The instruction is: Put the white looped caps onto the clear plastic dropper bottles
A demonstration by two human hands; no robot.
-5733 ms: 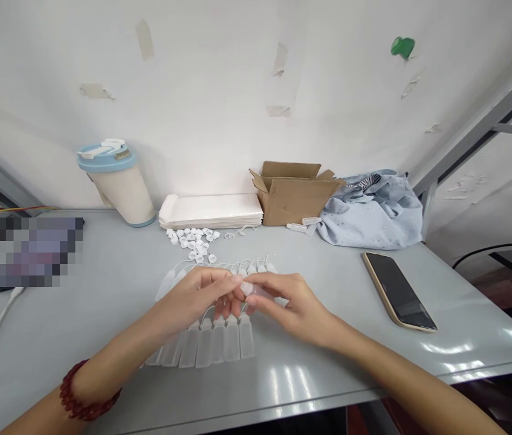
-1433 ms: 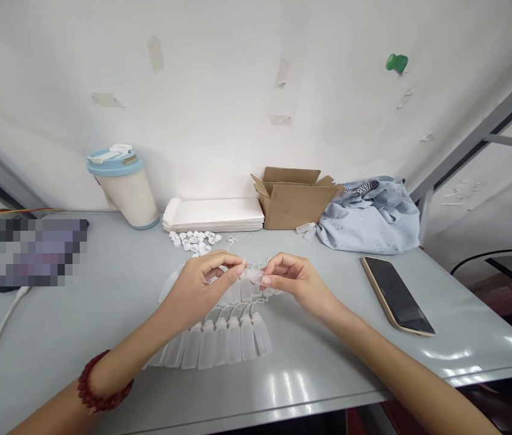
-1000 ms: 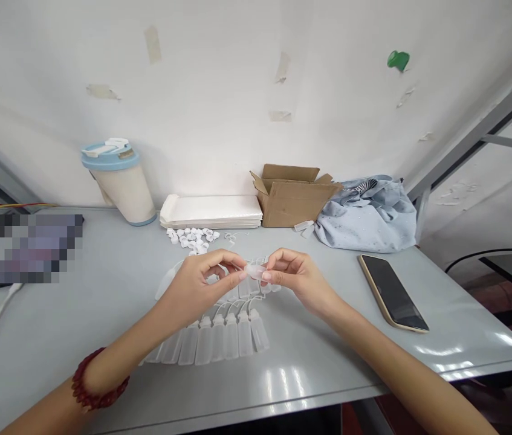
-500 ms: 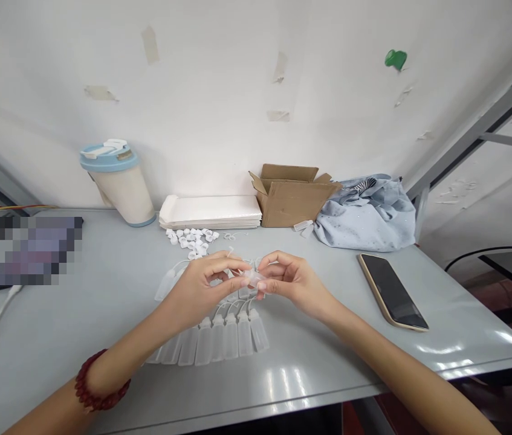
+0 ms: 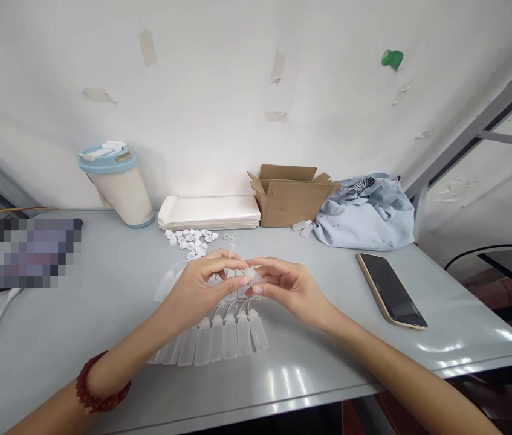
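Note:
A small translucent plastic bottle (image 5: 254, 277) is pinched between my two hands over the middle of the table. My left hand (image 5: 205, 283) grips it with thumb and fingertips, and a thin white tie (image 5: 232, 248) sticks up above those fingers. From the other side my right hand (image 5: 294, 288) closes on the same bottle, its fingertips meeting those of the left. Below them lies a row of similar clear bottles (image 5: 230, 338) with white looped ties at their necks. More bottles (image 5: 164, 285) lie behind, partly covered by my left hand.
Small white caps (image 5: 191, 241) lie before a stack of white envelopes (image 5: 213, 211). An open cardboard box (image 5: 298, 202), two loose bottles (image 5: 303, 227) and a blue cloth (image 5: 367, 217) are alongside. A phone (image 5: 392, 291) lies right; a tumbler (image 5: 122, 190) and a blurred device (image 5: 33, 252) stand left.
The fingers of my right hand have shifted left and stretched over the small bottle, now touching the left fingertips. The bottle has tilted slightly. The rest of the table looks the same.

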